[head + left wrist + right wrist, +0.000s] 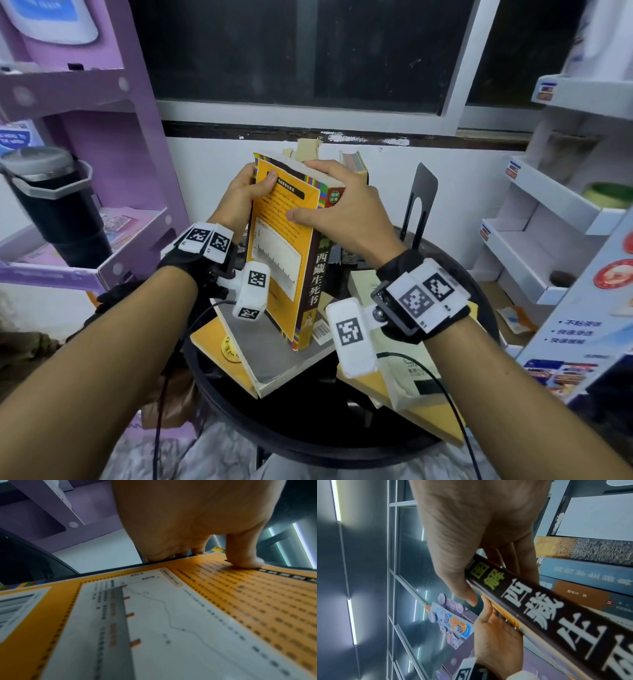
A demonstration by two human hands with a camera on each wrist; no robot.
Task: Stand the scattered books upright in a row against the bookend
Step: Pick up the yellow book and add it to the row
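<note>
I hold a thick orange book [284, 260] with a dark brown spine nearly upright over the round black table [239, 428]. My left hand [251, 186] grips its upper left edge, thumb [243, 557] on the cover [171, 615]. My right hand [325, 202] grips the top by the spine [539, 608], fingers over the page edge. Its lower end meets a grey-covered book [270, 359] that lies flat. A black metal bookend [423, 198] stands at the back right, with several books [356, 164] upright left of it, seen close in the right wrist view [590, 572].
More books lie flat on the table: a yellow one [209, 339] at the left and cream ones [407, 380] at the right front. A purple shelf unit [102, 120] with a dark flask [58, 205] stands left. White shelves [548, 205] stand right.
</note>
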